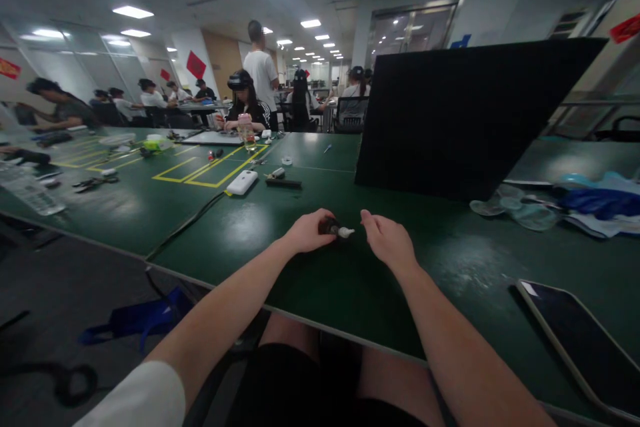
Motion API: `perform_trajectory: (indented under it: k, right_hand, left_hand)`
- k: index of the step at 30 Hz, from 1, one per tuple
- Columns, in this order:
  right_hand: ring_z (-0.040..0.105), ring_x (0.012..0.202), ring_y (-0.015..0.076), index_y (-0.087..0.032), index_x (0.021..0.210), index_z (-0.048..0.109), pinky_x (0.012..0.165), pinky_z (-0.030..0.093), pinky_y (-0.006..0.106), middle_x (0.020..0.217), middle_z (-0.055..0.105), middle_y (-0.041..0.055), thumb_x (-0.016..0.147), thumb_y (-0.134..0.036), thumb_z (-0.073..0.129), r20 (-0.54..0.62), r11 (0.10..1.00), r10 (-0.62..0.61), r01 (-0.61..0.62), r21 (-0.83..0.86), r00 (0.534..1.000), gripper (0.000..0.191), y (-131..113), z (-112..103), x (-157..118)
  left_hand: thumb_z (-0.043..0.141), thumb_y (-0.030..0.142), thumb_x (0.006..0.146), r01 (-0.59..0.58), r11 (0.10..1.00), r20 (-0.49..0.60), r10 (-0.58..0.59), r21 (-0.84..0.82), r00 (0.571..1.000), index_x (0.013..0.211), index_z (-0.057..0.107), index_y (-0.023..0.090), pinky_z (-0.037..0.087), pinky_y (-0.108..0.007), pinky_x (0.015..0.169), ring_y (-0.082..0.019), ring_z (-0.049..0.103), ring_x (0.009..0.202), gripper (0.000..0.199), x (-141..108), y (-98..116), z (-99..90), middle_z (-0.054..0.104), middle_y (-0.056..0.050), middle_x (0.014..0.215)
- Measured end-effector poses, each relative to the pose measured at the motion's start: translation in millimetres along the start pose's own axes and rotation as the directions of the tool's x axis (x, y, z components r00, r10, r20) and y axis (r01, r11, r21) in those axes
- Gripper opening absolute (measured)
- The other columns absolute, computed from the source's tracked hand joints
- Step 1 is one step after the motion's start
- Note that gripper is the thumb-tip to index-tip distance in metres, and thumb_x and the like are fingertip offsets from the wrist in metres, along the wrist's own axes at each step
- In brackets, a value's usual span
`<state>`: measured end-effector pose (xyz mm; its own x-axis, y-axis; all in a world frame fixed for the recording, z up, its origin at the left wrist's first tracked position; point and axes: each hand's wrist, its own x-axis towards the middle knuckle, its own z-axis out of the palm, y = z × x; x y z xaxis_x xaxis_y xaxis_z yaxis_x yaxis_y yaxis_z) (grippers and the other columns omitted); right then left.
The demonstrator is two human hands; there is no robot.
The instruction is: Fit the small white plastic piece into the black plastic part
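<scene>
My left hand [309, 232] is closed around a small dark bottle with a pale nozzle [345, 232], just above or on the green tabletop. The bottle lies sideways, its white tip pointing right; my fingers hide part of its body. A short gap to the right of the tip is my right hand [389, 239]. Its fingers are curled in and its thumb points up towards the left. Whatever those fingers may hold is hidden.
Behind my right hand stands a large black panel [450, 120]. A phone [580, 340] lies at the right. Ahead are a white power bank-like block [243, 183] with a cable and a dark bar [283, 183]. A person [245, 110] sits across the table.
</scene>
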<state>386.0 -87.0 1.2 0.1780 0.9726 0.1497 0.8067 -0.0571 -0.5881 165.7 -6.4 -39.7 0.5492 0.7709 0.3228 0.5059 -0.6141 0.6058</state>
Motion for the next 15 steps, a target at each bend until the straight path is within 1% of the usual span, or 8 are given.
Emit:
perform_trajectory:
  k: [2,4,7,9,10,12,13,15]
  right_hand:
    - [0.059,0.061,0.0188,-0.021,0.096,0.068,0.053,0.041,0.029,0.069,0.063,0.0048,0.094,-0.075,0.019,0.038,1.0,0.023,-0.023,-0.003,0.999,0.073,1.8,0.6,1.9]
    - [0.059,0.062,0.0197,-0.02,0.097,0.067,0.054,0.042,0.029,0.071,0.064,0.0058,0.094,-0.074,0.019,0.074,0.998,0.06,-0.058,-0.02,0.995,0.072,4.2,1.7,5.0]
    - [0.06,0.064,0.0206,-0.02,0.102,0.067,0.055,0.044,0.03,0.074,0.066,0.0066,0.094,-0.073,0.023,0.134,0.997,0.067,-0.062,-0.04,0.989,0.069,5.8,3.9,9.4]
    - [0.062,0.065,0.0211,-0.021,0.103,0.067,0.057,0.045,0.031,0.075,0.067,0.0069,0.094,-0.073,0.024,0.176,0.998,0.054,-0.046,-0.051,0.983,0.067,5.0,5.8,10.8]
    - [0.062,0.066,0.0214,-0.021,0.103,0.067,0.057,0.045,0.031,0.075,0.067,0.007,0.094,-0.072,0.025,0.194,0.998,0.047,-0.037,-0.056,0.98,0.067,4.5,6.7,11.1]
    - [0.063,0.068,0.022,-0.021,0.103,0.067,0.059,0.046,0.032,0.076,0.068,0.0075,0.094,-0.073,0.026,0.227,0.997,0.045,-0.031,-0.064,0.973,0.067,4.0,8.3,11.6]
    - [0.064,0.07,0.0223,-0.021,0.104,0.068,0.06,0.046,0.032,0.077,0.068,0.0078,0.094,-0.073,0.026,0.239,0.997,0.047,-0.032,-0.065,0.97,0.067,4.5,8.9,11.9]
    - [0.065,0.073,0.0229,-0.021,0.107,0.067,0.062,0.046,0.033,0.08,0.069,0.0086,0.094,-0.072,0.024,0.256,0.998,0.05,-0.036,-0.061,0.965,0.068,6.9,9.6,12.8]
  left_hand:
    - [0.074,0.034,0.073,0.006,1.0,-0.046,-0.004,0.027,0.999,0.119,0.061,0.024,0.053,-0.035,0.091,-0.021,0.066,0.099,0.049,-6.3,-11.5,-14.6,0.069,-0.005,0.112]
    - [0.074,0.033,0.073,0.058,0.996,-0.101,-0.051,0.065,0.994,0.119,0.06,0.023,0.052,-0.036,0.093,-0.022,0.065,0.105,0.05,-19.4,-30.1,-38.0,0.068,-0.006,0.117]
    - [0.07,0.028,0.074,0.201,0.964,-0.226,-0.16,0.174,0.961,0.126,0.055,0.023,0.052,-0.038,0.091,-0.024,0.065,0.105,0.055,-50.6,-62.4,-84.9,0.067,-0.007,0.117]
    - [0.068,0.024,0.073,0.242,0.913,-0.276,-0.151,0.33,0.949,0.125,0.055,0.022,0.05,-0.04,0.094,-0.026,0.063,0.107,0.054,-72.5,-79.3,-117.4,0.066,-0.009,0.119]
    - [0.068,0.023,0.072,0.216,0.877,-0.256,-0.111,0.43,0.96,0.123,0.058,0.022,0.048,-0.042,0.097,-0.027,0.061,0.109,0.052,-81.7,-85.2,-132.0,0.066,-0.009,0.119]
    - [0.066,0.019,0.072,0.098,0.792,-0.145,-0.012,0.603,0.989,0.118,0.062,0.022,0.04,-0.046,0.106,-0.029,0.057,0.115,0.046,-95.1,-92.0,-155.9,0.065,-0.01,0.122]
    - [0.065,0.017,0.072,0.029,0.751,-0.076,0.027,0.66,0.997,0.117,0.063,0.023,0.035,-0.048,0.109,-0.03,0.055,0.118,0.045,-99.4,-93.5,-164.6,0.064,-0.01,0.123]
    - [0.063,0.012,0.071,-0.079,0.696,0.036,0.076,0.713,0.996,0.117,0.064,0.025,0.028,-0.05,0.114,-0.03,0.052,0.122,0.048,-104.9,-95.5,-176.3,0.063,-0.01,0.125]
